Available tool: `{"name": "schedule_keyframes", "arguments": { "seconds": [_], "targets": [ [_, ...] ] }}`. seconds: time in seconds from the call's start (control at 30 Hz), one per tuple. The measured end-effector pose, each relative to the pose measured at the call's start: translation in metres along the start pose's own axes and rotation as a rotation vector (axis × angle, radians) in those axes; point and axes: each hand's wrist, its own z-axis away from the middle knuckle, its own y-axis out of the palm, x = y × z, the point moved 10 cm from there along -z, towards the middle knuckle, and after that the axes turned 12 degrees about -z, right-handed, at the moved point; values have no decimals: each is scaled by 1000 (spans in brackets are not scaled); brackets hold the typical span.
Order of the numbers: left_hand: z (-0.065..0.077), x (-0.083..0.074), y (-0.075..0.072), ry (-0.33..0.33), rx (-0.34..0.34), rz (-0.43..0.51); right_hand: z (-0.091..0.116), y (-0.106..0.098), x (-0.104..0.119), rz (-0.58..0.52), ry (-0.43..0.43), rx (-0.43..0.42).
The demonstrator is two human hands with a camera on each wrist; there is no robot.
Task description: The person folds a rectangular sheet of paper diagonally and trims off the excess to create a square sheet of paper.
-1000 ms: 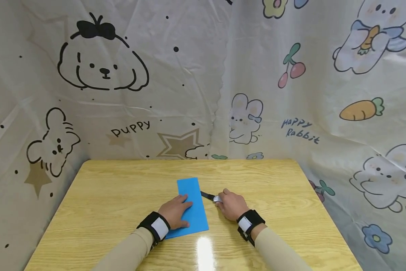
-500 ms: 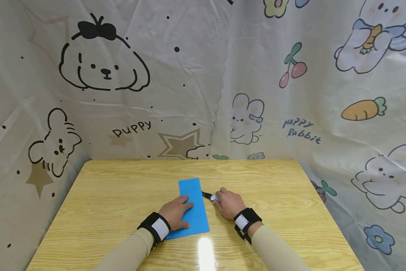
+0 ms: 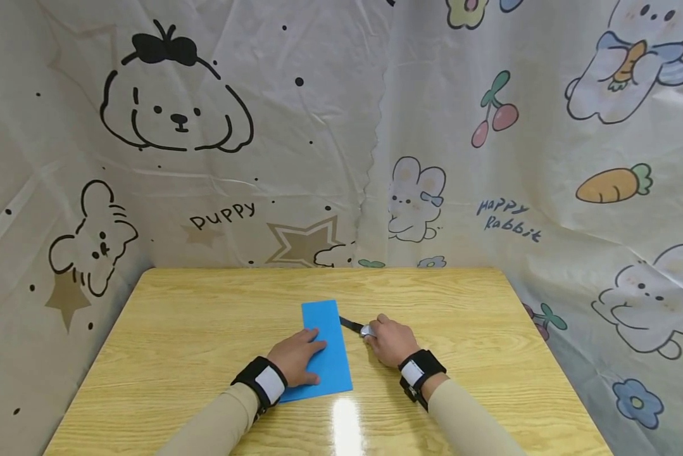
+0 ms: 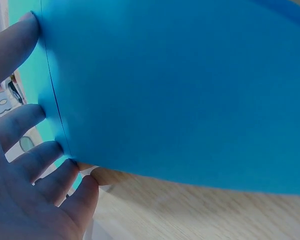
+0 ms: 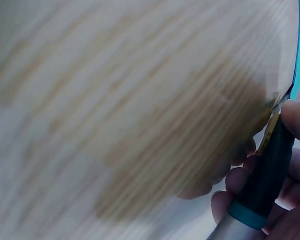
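Observation:
A sheet of blue paper [image 3: 325, 345], which looks folded, lies on the wooden table in front of me. Spread over its left part, my left hand [image 3: 295, 359] rests with fingers apart and fairly straight. The left wrist view shows the fingertips beside a thin dark line that runs along the blue paper [image 4: 165, 95]. To the right of the paper, my right hand [image 3: 392, 342] grips a utility knife [image 3: 352, 325] with a dark blade. The blade's tip is right at the paper's right edge. In the right wrist view the knife [image 5: 265, 172] shows a dark handle with a teal band.
The light wooden table [image 3: 204, 304] extends around the paper on all sides. A patterned cloth [image 3: 295, 139] with cartoon animals hangs behind it and at both sides. A bright light reflection lies on the tabletop near the front.
My right hand has shifted slightly, first toward the paper and then back to the right, with the utility knife in it. My left hand stays on the paper.

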Motion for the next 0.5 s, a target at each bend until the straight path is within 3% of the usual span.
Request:
{"name": "schedule_keyframes", "arguments": {
  "seconds": [0.23,0.5],
  "targets": [
    [0,-1,1,4,11,9,-10,4,12,-21,-25,7],
    [1,-1,1,6,16,-8,-12,8,0,-13,23,15]
  ]
}}
